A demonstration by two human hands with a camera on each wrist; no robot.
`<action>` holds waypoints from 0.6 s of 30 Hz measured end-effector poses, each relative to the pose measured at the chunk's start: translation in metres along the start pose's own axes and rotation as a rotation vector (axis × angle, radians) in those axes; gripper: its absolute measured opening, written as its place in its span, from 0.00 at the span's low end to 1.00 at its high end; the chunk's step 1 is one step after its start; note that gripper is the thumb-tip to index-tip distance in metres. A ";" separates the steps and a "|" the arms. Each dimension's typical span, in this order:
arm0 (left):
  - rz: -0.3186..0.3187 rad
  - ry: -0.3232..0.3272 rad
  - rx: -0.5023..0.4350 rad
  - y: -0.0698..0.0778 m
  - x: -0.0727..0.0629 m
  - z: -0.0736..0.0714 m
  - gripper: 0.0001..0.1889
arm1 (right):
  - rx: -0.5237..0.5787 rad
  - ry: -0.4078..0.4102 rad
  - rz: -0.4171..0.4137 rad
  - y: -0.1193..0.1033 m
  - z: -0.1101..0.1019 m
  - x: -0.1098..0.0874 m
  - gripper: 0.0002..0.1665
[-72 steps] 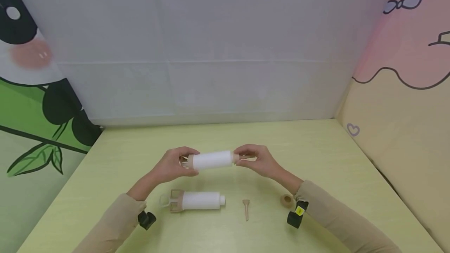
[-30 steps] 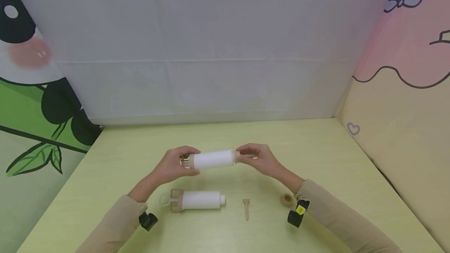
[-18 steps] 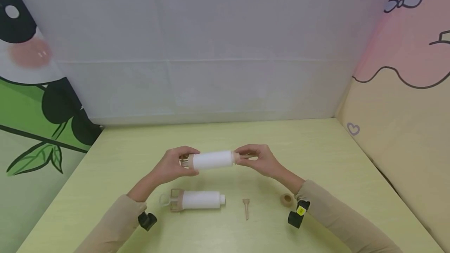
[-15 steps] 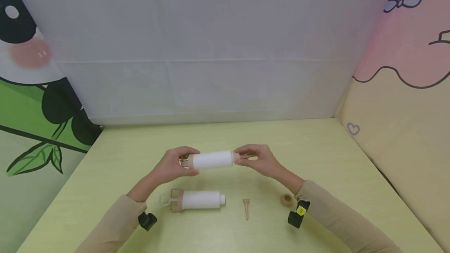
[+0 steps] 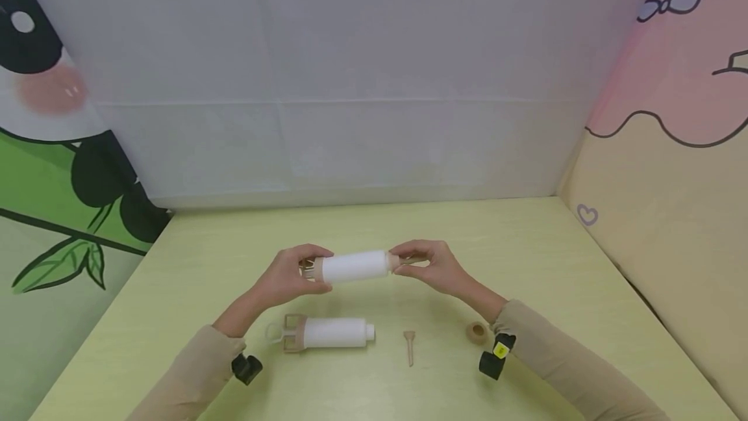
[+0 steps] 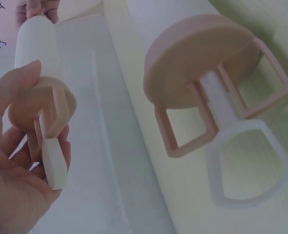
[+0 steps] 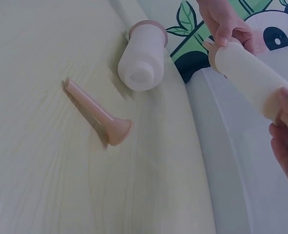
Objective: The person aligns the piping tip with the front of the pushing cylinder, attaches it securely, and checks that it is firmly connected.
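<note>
A large white syringe (image 5: 355,266) with a beige end cap and finger loops is held above the table, lying nearly level. My left hand (image 5: 292,273) grips its handle end; in the left wrist view the thumb lies along the barrel (image 6: 36,46) and fingers curl behind the loops and white plunger handle (image 6: 54,163). At the other end my right hand (image 5: 429,267) pinches a beige nozzle (image 5: 394,262), whose slim tube points right, between thumb and fingers. The nozzle sits against the barrel's tip, partly covered by the fingers.
On the table (image 5: 350,382) lies a second white syringe (image 5: 334,332) with beige loops and a ring handle. Right of it are a beige flared nozzle (image 5: 410,347) and a round beige cap with a hole (image 5: 476,332). A white wall (image 5: 374,96) stands behind.
Both hands and the held syringe stay almost in place. My right fingers have shifted slightly around the nozzle, uncovering more of it than a second ago. Nothing on the table has moved.
</note>
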State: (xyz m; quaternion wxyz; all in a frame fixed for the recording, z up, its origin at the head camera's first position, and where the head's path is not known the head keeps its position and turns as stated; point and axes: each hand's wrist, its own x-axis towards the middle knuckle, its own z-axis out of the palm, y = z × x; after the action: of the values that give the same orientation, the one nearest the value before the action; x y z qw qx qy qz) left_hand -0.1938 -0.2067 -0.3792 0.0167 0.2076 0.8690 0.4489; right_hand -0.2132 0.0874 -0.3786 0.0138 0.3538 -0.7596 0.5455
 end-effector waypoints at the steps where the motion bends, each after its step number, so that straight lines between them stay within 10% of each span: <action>1: -0.002 0.001 -0.002 0.000 0.000 0.000 0.26 | 0.002 -0.001 0.013 0.001 0.000 0.000 0.15; 18: 0.038 0.026 0.030 0.003 0.002 0.004 0.25 | 0.051 0.025 0.187 0.020 0.000 0.001 0.13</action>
State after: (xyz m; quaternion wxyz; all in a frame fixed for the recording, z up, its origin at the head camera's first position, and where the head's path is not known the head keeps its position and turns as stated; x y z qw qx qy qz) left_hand -0.1939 -0.2014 -0.3783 -0.0062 0.2184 0.8716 0.4388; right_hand -0.2248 0.0904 -0.3946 -0.0367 0.2749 -0.7750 0.5679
